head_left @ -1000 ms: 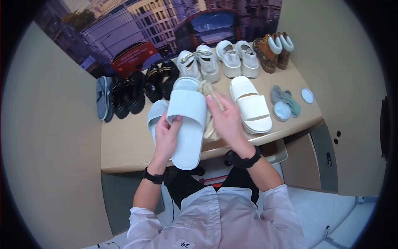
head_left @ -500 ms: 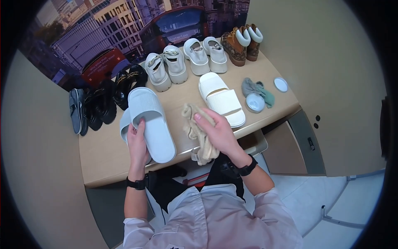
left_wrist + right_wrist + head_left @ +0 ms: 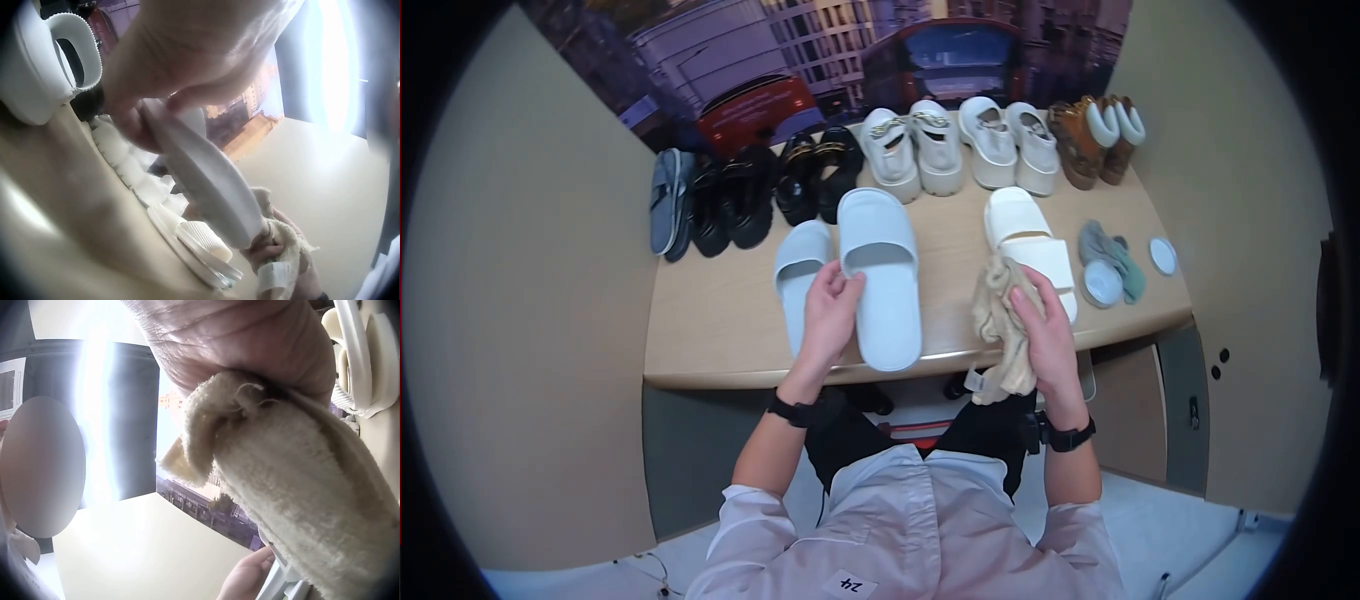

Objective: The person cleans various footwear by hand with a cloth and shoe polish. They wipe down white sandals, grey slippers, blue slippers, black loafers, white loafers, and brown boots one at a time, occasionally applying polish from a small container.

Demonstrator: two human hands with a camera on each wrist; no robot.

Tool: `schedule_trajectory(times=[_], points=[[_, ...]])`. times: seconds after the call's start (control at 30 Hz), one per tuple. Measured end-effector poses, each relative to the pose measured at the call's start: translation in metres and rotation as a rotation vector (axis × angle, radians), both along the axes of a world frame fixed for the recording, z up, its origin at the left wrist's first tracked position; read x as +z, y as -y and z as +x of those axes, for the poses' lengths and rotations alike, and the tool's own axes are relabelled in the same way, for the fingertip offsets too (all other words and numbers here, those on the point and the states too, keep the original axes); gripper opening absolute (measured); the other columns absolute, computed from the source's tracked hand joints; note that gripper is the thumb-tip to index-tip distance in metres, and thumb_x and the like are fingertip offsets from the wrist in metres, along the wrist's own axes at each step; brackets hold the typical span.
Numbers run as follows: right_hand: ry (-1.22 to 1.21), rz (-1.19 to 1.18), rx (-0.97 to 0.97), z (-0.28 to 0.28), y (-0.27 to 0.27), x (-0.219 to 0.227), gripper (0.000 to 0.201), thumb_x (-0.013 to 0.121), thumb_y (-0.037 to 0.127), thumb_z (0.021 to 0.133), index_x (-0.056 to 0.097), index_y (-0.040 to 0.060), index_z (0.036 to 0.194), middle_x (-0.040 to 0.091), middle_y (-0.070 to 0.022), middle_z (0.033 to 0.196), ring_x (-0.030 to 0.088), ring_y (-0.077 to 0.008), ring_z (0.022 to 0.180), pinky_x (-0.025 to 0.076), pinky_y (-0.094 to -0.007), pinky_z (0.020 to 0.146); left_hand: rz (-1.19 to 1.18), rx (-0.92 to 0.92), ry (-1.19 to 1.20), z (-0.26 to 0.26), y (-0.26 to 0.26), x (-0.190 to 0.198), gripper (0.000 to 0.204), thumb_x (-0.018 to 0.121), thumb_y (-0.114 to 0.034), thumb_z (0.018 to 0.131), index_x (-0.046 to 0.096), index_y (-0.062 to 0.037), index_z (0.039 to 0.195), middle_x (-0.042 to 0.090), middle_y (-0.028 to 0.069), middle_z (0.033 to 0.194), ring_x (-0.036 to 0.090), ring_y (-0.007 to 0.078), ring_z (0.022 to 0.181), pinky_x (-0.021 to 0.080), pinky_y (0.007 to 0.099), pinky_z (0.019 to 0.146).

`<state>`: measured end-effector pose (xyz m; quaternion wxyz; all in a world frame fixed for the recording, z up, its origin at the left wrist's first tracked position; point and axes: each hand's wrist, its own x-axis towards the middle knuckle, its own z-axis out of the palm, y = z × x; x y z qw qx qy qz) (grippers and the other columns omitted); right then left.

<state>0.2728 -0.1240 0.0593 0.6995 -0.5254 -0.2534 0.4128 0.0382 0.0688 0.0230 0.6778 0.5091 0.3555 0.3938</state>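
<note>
In the head view, above the bench [image 3: 700, 320], a blue slipper [image 3: 888, 310] was pinched by the left hand [image 3: 830, 312], a cloth [image 3: 1000, 325] by the right hand [image 3: 1050, 330]. Left wrist view: gripped at one edge, the slipper could be twisted loose by pressure. Right wrist view: the cloth was bunched.

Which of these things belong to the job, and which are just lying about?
In the job, it seems:
pale blue slipper, in the left hand
beige cloth, in the right hand
matching slipper

Just lying about, apparently:
white slide footwear
grey-green cloth
round tub and pale disc (possibly supplies)
back-row shoes and brown boots
</note>
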Motion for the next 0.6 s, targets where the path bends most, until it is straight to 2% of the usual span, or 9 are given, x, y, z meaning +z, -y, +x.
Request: schedule_trajectory(times=[0.1,0.13,0.23,0.27,0.37,0.4,0.5,0.53,0.6], points=[[-0.005,-0.017,0.028,-0.003,-0.001,-0.001,0.048,0.070,0.022,0.111,0.056,0.0015,0.153,0.069,-0.0099,0.139,0.067,-0.0135,0.122,0.055,-0.0302,0.105,0.113,-0.022,-0.159,0.003,-0.002,-0.008,0.059,0.068,-0.012,0.111,0.041,0.0104,0.157,0.075,0.0119,0.118,0.073,0.0142,0.107,0.058,0.0275,0.092],[0.014,-0.027,0.028,-0.005,-0.002,-0.002,0.048,0.070,0.022,0.111,0.056,0.0014,0.153,0.069,-0.0100,0.139,0.067,-0.0137,0.122,0.055,-0.0301,0.106,0.099,-0.020,-0.175,0.006,0.004,0.001,0.066,0.069,-0.012,0.110,0.036,0.0104,0.162,0.074,0.0132,0.117,0.073,0.0139,0.105,0.057,0.0272,0.090],[0.072,-0.044,0.039,-0.009,-0.005,-0.006,0.048,0.070,0.021,0.111,0.057,0.0009,0.152,0.069,-0.0106,0.139,0.066,-0.0140,0.123,0.054,-0.0300,0.106,0.308,0.028,-0.452,0.006,0.001,-0.006,0.067,0.068,-0.013,0.110,0.034,0.0089,0.164,0.074,0.0150,0.117,0.073,0.0144,0.103,0.058,0.0281,0.088],[0.092,-0.050,0.040,-0.010,-0.005,-0.008,0.047,0.070,0.020,0.111,0.057,0.0007,0.152,0.069,-0.0108,0.139,0.066,-0.0141,0.123,0.054,-0.0300,0.106,0.406,0.077,-0.461,0.006,0.001,-0.009,0.074,0.072,-0.018,0.107,0.034,0.0087,0.165,0.075,0.0172,0.101,0.075,0.0173,0.087,0.058,0.0347,0.074],[0.079,-0.060,0.041,-0.014,-0.006,-0.007,0.047,0.071,0.020,0.110,0.058,0.0006,0.151,0.069,-0.0113,0.138,0.065,-0.0143,0.124,0.054,-0.0303,0.106,0.443,0.047,-0.610,0.001,0.005,0.001,0.074,0.072,-0.020,0.106,0.035,0.0096,0.164,0.076,0.0211,0.103,0.077,0.0248,0.083,0.059,0.0374,0.073],[0.099,-0.067,0.040,-0.014,-0.007,-0.009,0.049,0.071,0.020,0.110,0.057,0.0012,0.153,0.069,-0.0120,0.139,0.065,-0.0148,0.125,0.054,-0.0309,0.107,0.507,0.025,-0.760,-0.002,0.006,0.006,0.074,0.074,-0.022,0.103,0.041,0.0104,0.160,0.077,0.0249,0.106,0.077,0.0345,0.081,0.060,0.0431,0.075],[0.146,-0.053,0.024,-0.018,-0.011,-0.018,0.051,0.072,0.020,0.110,0.055,0.0018,0.155,0.067,-0.0125,0.141,0.065,-0.0154,0.125,0.054,-0.0307,0.107,0.695,0.036,-0.951,-0.007,0.007,0.012,0.072,0.079,-0.028,0.098,0.053,0.0084,0.155,0.077,0.0216,0.102,0.076,0.0301,0.079,0.061,0.0415,0.078],[0.139,-0.079,0.040,-0.020,-0.010,-0.015,0.059,0.075,0.020,0.107,0.052,0.0021,0.158,0.064,-0.0140,0.146,0.063,-0.0185,0.131,0.051,-0.0334,0.112,0.738,0.048,-0.943,-0.009,0.007,0.012,0.064,0.081,-0.029,0.095,0.064,0.0081,0.144,0.076,0.0232,0.107,0.076,0.0367,0.085,0.061,0.0470,0.082],[0.304,-0.088,0.014,-0.028,-0.011,-0.013,0.065,0.077,0.020,0.104,0.050,0.0022,0.160,0.063,-0.0155,0.149,0.060,-0.0210,0.136,0.048,-0.0356,0.117,0.819,0.050,-0.950,-0.012,0.008,0.012,0.055,0.080,-0.025,0.094,0.065,0.0075,0.136,0.073,0.0245,0.106,0.074,0.0421,0.092,0.060,0.0505,0.083]])
